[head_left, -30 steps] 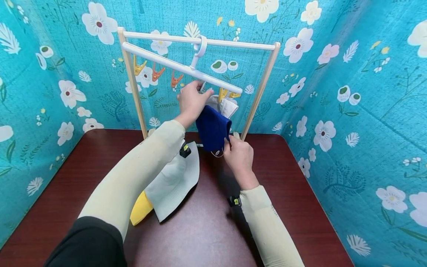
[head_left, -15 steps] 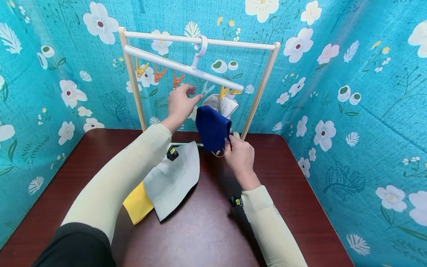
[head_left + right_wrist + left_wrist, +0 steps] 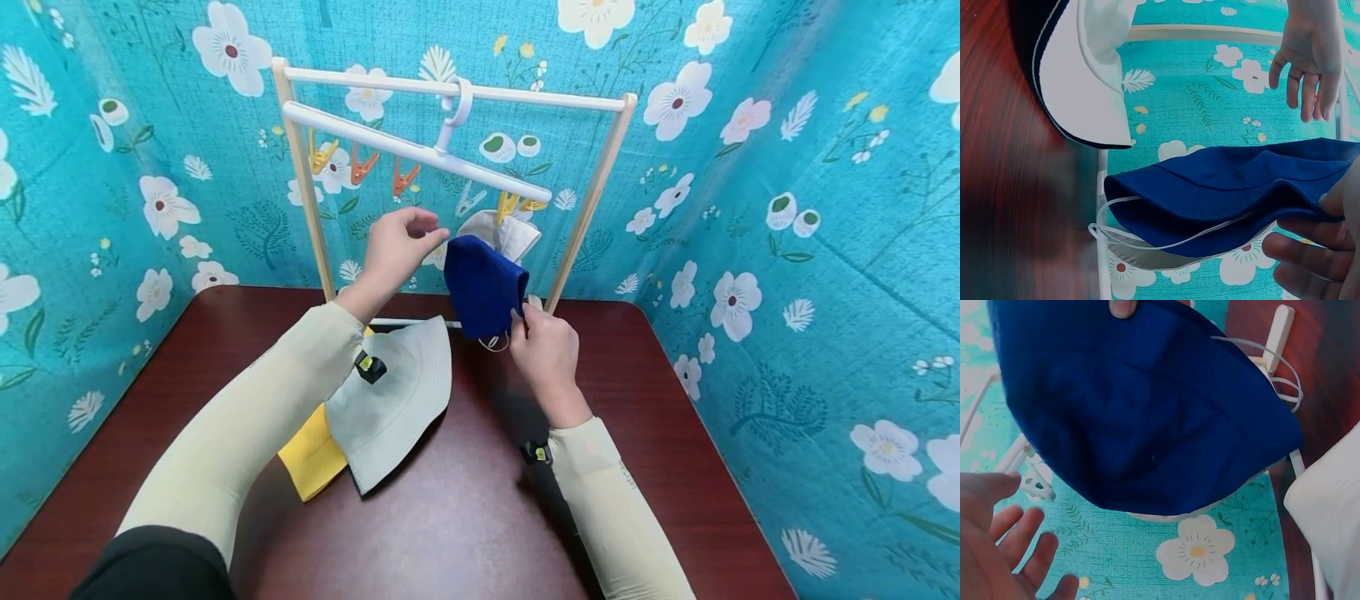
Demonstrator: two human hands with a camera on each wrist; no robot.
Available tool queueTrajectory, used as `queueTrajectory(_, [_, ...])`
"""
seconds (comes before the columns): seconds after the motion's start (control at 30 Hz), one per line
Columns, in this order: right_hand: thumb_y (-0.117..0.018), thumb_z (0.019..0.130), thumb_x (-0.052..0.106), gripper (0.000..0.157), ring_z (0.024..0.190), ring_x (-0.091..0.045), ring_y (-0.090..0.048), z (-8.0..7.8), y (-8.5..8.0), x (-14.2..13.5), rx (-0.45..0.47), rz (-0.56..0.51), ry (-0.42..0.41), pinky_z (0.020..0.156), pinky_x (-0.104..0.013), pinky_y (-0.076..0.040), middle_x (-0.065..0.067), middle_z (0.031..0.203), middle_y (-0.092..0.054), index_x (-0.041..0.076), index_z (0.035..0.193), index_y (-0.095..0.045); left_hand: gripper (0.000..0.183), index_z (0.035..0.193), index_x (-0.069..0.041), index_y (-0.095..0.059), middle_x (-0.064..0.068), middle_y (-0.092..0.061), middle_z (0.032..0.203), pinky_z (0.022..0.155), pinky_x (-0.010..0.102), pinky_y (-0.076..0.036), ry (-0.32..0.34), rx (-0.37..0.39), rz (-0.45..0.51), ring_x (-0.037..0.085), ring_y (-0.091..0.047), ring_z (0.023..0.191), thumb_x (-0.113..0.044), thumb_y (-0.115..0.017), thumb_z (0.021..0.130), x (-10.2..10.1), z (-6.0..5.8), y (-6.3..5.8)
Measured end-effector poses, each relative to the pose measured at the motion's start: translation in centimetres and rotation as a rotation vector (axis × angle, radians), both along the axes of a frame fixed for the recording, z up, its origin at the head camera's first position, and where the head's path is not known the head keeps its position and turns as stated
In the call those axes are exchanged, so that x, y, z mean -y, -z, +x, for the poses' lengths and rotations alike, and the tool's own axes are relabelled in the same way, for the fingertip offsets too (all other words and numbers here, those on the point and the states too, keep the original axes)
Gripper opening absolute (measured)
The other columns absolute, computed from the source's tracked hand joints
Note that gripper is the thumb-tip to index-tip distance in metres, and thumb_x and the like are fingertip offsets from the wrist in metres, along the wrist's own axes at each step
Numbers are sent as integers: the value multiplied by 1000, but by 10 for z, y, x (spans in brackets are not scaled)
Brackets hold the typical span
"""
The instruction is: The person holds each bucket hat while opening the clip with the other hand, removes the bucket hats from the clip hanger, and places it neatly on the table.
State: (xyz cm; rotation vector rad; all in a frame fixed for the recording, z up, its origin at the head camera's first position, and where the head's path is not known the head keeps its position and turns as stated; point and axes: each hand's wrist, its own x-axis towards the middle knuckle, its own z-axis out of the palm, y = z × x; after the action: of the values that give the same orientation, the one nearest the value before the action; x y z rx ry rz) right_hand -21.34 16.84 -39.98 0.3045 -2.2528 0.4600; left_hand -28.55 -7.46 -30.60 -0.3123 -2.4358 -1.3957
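Note:
My right hand (image 3: 546, 346) pinches the edge of a dark blue bucket hat (image 3: 483, 287), which hangs folded below the hanger. A thin white cord (image 3: 1191, 240) loops from the hat's opening in the right wrist view. Just left of the hat, my left hand (image 3: 397, 250) is raised with nothing in it; its fingers are relaxed and spread in the left wrist view. A pale clothespin (image 3: 470, 198) hangs from the white hanger (image 3: 442, 158) above the hat. Behind the blue hat, an off-white hat (image 3: 517, 237) hangs from a yellow clothespin (image 3: 506, 207).
The hanger hooks tilted, right end lower, on a wooden rack (image 3: 603, 192). Yellow and orange clothespins (image 3: 363, 167) line its left half. A light grey bucket hat (image 3: 397, 400) lies on the dark red table (image 3: 465, 533), overlapping a yellow cloth item (image 3: 311, 454). A floral curtain surrounds it.
My left hand has come away from the pale clothespin, moving left and down, and its fingers have loosened. The right hand keeps its pinch on the blue hat, nearly still.

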Motion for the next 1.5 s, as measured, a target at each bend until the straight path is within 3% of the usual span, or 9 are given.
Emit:
queueTrajectory(0.17, [-56,96,26,35,39,-15,-38,1,3,-3,8,-9,-9,38,-31,-27,2,48,-38,18,62,-48,36,112,-25,-68,-7,-71,107,81,31,-53,64,28,15,8,-62,99,-49,-68,85,7,8,10])
queueTrajectory(0.5, [-53,97,28,37,40,-15,-38,-1,2,-8,15,-2,-19,38,-31,-26,1,48,-37,18,62,-46,33,110,-29,-69,-11,-70,105,67,34,-53,80,-12,-9,6,-60,95,-50,-68,85,23,34,21])
queueTrajectory(0.93, [-55,96,28,34,42,-16,-42,-1,3,-10,37,-10,-17,40,-31,-28,1,49,-40,18,64,-50,36,111,-33,-67,-15,-68,106,83,34,-52,141,-17,-8,2,-61,99,-55,-68,83,43,77,26])
queueTrajectory(1.17, [-56,96,29,35,42,-15,-41,2,2,-12,56,-11,-14,40,-29,-28,2,48,-39,18,63,-51,32,108,-32,-68,-13,-69,106,74,30,-56,171,16,13,10,-66,92,-52,-69,83,53,98,34])
queueTrajectory(1.5, [-55,96,28,33,42,-15,-41,6,2,-11,61,-9,-18,40,-30,-29,1,49,-39,17,65,-52,30,107,-33,-68,-11,-68,105,82,36,-52,133,-2,-13,5,-58,101,-52,-68,84,60,110,51])
